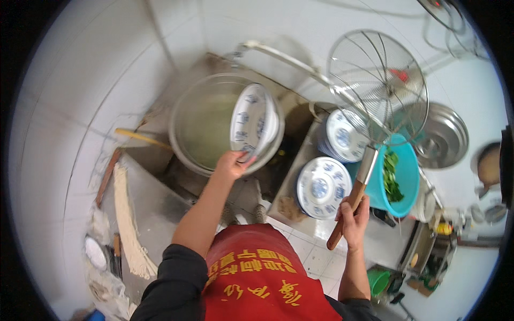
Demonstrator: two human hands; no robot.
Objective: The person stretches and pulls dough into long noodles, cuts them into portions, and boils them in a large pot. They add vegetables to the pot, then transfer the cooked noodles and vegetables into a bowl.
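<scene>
My left hand (233, 165) grips the rim of a white bowl with blue markings (251, 120). The bowl is tilted on its side over the right part of a large metal pot (173, 138) of cloudy, pale green liquid. In my right hand (355, 220) is the wooden handle of a large round wire skimmer (379, 86). Its mesh is raised at the upper right, in front of the wall and partly over a stack of patterned bowls (343, 134). A nearer stack of similar bowls (320, 187) stands just left of my right hand.
A turquoise plastic basin (409, 180) holds leafy greens (390, 172). Behind it is a round stainless steel basin or lid (449, 132). A jointed water pipe (281, 59) crosses behind the pot. Long pale noodles (125, 218) lie on the left counter (158, 228), near a yellow stick (142, 137).
</scene>
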